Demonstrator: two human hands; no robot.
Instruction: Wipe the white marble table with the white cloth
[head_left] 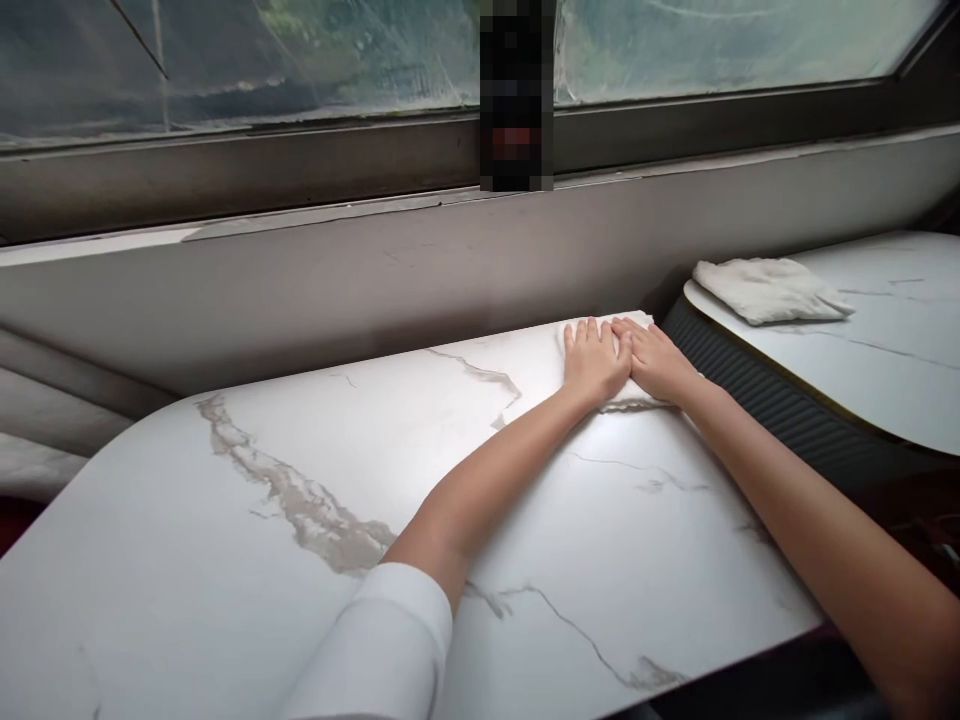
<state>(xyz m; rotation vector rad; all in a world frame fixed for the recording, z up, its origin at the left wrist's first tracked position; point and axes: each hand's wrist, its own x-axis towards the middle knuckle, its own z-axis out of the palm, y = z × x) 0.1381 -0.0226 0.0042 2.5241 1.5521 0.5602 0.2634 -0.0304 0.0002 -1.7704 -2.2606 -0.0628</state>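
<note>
Both hands press side by side on a folded white cloth at the far right corner of a white marbled table. My left hand lies flat on the cloth with its fingers spread. Touching it on the right, my right hand is also laid flat, its fingers stretched out over the cloth toward the left hand. The cloth shows around the fingers and below the palms; the part beneath the hands is hidden.
Another white cloth rests on a second marbled table at the right. A dark ribbed surface lies between the tables. Behind them run a grey wall and a window frame.
</note>
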